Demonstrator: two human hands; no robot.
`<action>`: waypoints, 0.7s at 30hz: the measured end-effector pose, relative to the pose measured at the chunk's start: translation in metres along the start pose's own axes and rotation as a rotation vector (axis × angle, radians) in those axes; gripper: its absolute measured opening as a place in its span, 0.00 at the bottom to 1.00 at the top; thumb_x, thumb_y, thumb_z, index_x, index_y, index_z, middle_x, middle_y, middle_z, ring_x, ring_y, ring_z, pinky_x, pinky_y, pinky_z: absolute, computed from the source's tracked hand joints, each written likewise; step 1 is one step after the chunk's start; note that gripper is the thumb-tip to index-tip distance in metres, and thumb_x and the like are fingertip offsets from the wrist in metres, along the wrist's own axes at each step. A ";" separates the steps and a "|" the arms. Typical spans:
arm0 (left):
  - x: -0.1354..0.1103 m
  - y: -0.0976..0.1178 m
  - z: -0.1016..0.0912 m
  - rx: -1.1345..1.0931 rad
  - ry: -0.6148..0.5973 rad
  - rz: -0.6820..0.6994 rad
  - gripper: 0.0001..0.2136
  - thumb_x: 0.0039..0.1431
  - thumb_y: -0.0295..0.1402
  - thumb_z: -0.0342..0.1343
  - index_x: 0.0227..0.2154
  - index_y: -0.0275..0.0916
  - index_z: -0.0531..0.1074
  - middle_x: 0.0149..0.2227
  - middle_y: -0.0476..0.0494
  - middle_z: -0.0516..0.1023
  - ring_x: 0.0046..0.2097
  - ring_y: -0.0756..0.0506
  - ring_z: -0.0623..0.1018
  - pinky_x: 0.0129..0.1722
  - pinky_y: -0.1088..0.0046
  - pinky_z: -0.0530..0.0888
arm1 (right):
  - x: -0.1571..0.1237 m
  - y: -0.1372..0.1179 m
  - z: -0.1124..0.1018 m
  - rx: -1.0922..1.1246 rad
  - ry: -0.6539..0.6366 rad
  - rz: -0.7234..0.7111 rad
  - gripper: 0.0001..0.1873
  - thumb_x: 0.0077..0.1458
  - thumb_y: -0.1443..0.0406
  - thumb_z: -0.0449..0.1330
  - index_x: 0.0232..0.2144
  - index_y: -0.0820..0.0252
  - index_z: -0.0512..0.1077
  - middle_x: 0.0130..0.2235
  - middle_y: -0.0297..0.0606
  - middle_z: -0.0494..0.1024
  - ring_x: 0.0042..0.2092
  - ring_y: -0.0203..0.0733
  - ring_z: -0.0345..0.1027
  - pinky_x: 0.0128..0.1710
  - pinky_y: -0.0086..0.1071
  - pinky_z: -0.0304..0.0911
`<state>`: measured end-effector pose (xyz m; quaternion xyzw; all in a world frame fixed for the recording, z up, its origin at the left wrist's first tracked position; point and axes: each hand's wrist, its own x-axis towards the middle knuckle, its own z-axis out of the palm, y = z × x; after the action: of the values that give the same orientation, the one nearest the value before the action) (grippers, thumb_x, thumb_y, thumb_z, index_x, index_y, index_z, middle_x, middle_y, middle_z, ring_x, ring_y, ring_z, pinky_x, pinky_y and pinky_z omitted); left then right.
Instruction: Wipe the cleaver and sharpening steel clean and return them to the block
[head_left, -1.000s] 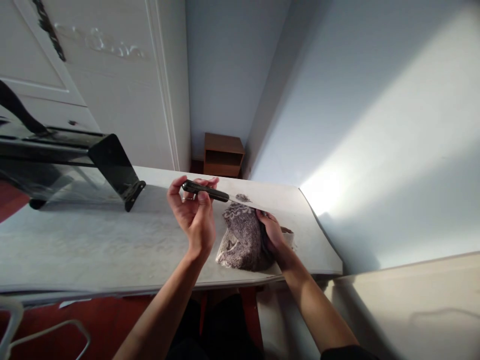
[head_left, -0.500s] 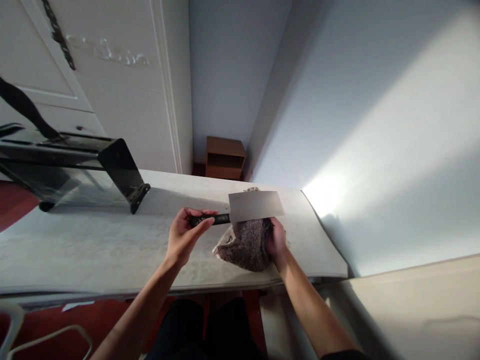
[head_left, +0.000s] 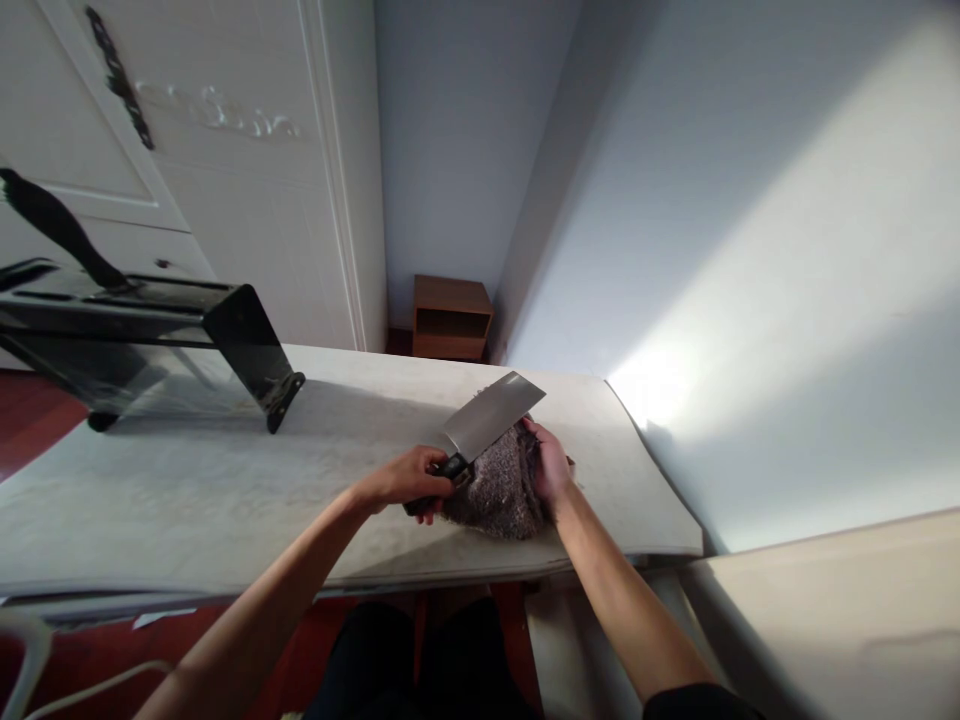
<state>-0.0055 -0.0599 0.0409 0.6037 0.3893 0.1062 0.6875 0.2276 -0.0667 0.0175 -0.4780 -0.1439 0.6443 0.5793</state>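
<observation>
A cleaver (head_left: 495, 414) with a broad steel blade and a black handle is held by my left hand (head_left: 418, 482), fingers wrapped round the handle. Its blade slants up to the right above a brown-grey fluffy cloth (head_left: 501, 490). My right hand (head_left: 551, 466) grips the cloth from its right side, close to the lower edge of the blade. Part of the cloth lies behind the blade, and some right fingers are hidden in its folds.
A white-topped table (head_left: 337, 430) lies under my hands. On its left stands a black knife block (head_left: 150, 330) with clear sides and a black-handled knife (head_left: 64, 228) in it. Beyond are a white wardrobe (head_left: 247, 200), a small brown cabinet (head_left: 451, 300) and a wall at right.
My left hand has moved right and down, tilting the cleaver so its blade tip points up to the right. My right hand still holds the cloth.
</observation>
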 end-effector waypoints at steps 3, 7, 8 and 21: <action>0.011 0.000 0.001 -0.008 -0.013 0.023 0.11 0.48 0.35 0.58 0.32 0.39 0.63 0.21 0.50 0.75 0.16 0.51 0.71 0.13 0.81 0.63 | -0.003 -0.002 0.002 0.001 0.019 0.045 0.09 0.47 0.61 0.59 0.28 0.58 0.76 0.29 0.36 0.82 0.41 0.48 0.76 0.45 0.40 0.69; 0.021 -0.002 -0.004 0.103 0.240 0.159 0.12 0.51 0.39 0.56 0.33 0.40 0.62 0.22 0.52 0.74 0.15 0.52 0.68 0.12 0.80 0.60 | -0.003 -0.008 -0.003 0.016 0.044 -0.065 0.12 0.46 0.59 0.62 0.33 0.59 0.78 0.32 0.37 0.82 0.40 0.48 0.76 0.42 0.40 0.70; 0.023 -0.003 -0.007 0.153 0.323 0.160 0.12 0.52 0.40 0.56 0.33 0.40 0.61 0.21 0.53 0.73 0.15 0.52 0.68 0.12 0.80 0.59 | -0.002 -0.010 -0.005 0.024 0.070 -0.111 0.13 0.46 0.59 0.63 0.34 0.59 0.78 0.32 0.37 0.83 0.40 0.48 0.76 0.42 0.41 0.70; 0.039 -0.009 -0.025 0.761 0.741 0.055 0.17 0.60 0.48 0.52 0.40 0.39 0.71 0.36 0.38 0.79 0.39 0.40 0.79 0.35 0.71 0.67 | 0.022 -0.009 0.023 -0.307 0.183 -0.767 0.14 0.49 0.55 0.64 0.34 0.58 0.73 0.33 0.30 0.76 0.37 0.38 0.67 0.40 0.31 0.62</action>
<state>0.0013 -0.0191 0.0172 0.7424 0.6012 0.1819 0.2333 0.2177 -0.0356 0.0259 -0.5256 -0.3536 0.3083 0.7097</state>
